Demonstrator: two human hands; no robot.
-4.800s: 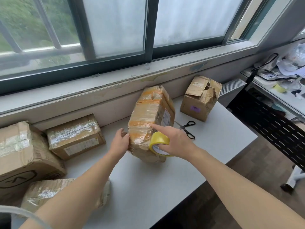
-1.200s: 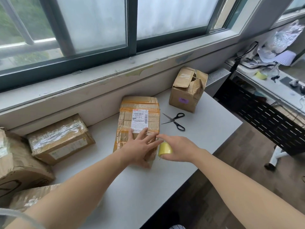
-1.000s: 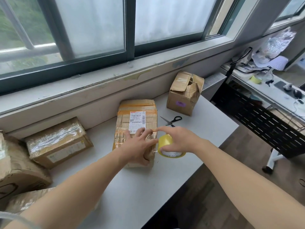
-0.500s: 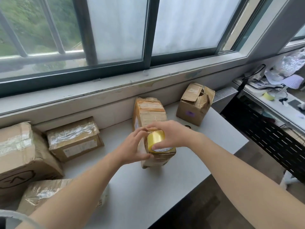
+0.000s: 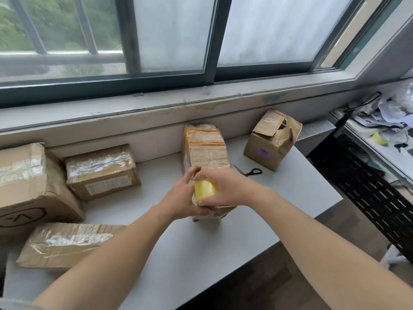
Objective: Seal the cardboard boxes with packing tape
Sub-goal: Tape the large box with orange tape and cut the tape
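A tall cardboard box (image 5: 204, 151) wrapped in orange-edged tape stands on its narrow side in the middle of the white table (image 5: 223, 247). A yellow roll of packing tape (image 5: 204, 189) sits against the box's near top edge. My right hand (image 5: 230, 186) grips the roll from the right. My left hand (image 5: 181, 198) has its fingers curled at the roll's left side and its thumb under the roll, against the box. The near face of the box is hidden behind both hands.
An untaped box with crumpled flaps (image 5: 273, 138) stands at the back right, with black scissors (image 5: 253, 171) partly hidden beside it. Three taped boxes (image 5: 100, 170) (image 5: 26, 186) (image 5: 64, 242) lie at the left. The table edge drops to the floor at the right; a cluttered shelf (image 5: 380, 135) stands beyond.
The box lay flat with its label up one second ago; it stands upright now. Both hands and the roll have come up to its near top edge.
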